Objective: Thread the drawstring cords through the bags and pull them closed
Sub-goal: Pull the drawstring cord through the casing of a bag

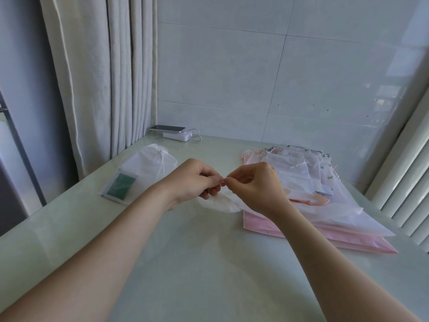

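A small white translucent drawstring bag (220, 202) lies crumpled on the pale green table (185, 263), just under my hands. My left hand (197, 180) and my right hand (257, 184) meet fingertip to fingertip above its mouth, each pinching the top of the bag or its thin cord; the cord itself is too fine to make out. A white bag (151, 163) with its cord drawn tight lies at the left. A stack of flat pink and white bags (325, 205) lies at the right.
A clear packet with a green insert (120, 185) sits by the left bag. A phone on a white power bank (176, 133) with a cable rests at the back wall. Curtains hang at the left; a ribbed radiator stands at the right edge.
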`<state>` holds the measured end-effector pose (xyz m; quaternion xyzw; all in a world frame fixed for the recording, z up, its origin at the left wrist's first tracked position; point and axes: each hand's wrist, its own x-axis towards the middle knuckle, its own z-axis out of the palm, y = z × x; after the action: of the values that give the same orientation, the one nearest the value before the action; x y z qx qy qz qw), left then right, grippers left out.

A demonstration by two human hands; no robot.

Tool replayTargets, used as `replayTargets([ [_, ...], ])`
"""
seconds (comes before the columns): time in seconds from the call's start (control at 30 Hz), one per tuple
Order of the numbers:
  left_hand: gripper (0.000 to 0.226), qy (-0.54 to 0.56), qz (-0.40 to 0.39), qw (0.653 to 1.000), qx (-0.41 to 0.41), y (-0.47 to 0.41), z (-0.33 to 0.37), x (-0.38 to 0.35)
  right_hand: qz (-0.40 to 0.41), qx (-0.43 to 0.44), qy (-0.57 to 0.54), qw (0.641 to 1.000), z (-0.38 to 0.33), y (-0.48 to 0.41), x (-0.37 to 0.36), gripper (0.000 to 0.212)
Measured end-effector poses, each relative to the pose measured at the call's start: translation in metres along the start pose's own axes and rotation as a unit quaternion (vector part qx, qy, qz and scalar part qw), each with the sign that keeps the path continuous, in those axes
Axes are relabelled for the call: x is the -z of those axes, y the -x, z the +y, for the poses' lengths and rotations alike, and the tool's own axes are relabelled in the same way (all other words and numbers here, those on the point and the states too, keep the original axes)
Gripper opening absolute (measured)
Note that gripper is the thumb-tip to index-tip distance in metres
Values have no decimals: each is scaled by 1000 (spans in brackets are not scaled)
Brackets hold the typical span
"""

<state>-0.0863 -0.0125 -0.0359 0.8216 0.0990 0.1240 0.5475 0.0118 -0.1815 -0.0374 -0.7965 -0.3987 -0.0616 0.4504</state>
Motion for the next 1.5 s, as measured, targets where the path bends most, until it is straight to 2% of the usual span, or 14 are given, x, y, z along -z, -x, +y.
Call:
replayTargets([
  [0.13,20,14,11,1000,3,-2,-1,-3,19,35,16,999,-2,1,-4,6],
  [0.3,19,34,17,999,20,-2,-2,1,-4,145,49,988,-3,3,-7,23],
  [0.67,21,55,20,998,38,-1,2,2,37,183,157,970,-7,-3,-19,9],
  [0.93,17,72,17,995,62,-4,4,-2,-1,172,247,954,-5,-5,-22,23],
  [1.03,22,58,23,996,63,-5,5,-5,-11,159,261,952,-9,-1,-21,29],
  [1.1,23,19,49,998,47,-1,9,-7,-7,138,238,961,-11,1,-19,28],
  [1.2,40,-14,114,993,18,1,9,-7,-5,56,143,988,-15,1,-17,18],
  [1.3,31,-23,163,986,-30,0,2,-2,-18,-20,26,999,-15,-2,-13,11],
  [1.37,25,-23,179,982,-62,0,1,0,-34,-83,-78,993,-13,-3,-9,10],
  [1.5,14,-14,172,979,-106,3,3,-4,-82,-179,-248,949,-7,-4,-7,10],
])
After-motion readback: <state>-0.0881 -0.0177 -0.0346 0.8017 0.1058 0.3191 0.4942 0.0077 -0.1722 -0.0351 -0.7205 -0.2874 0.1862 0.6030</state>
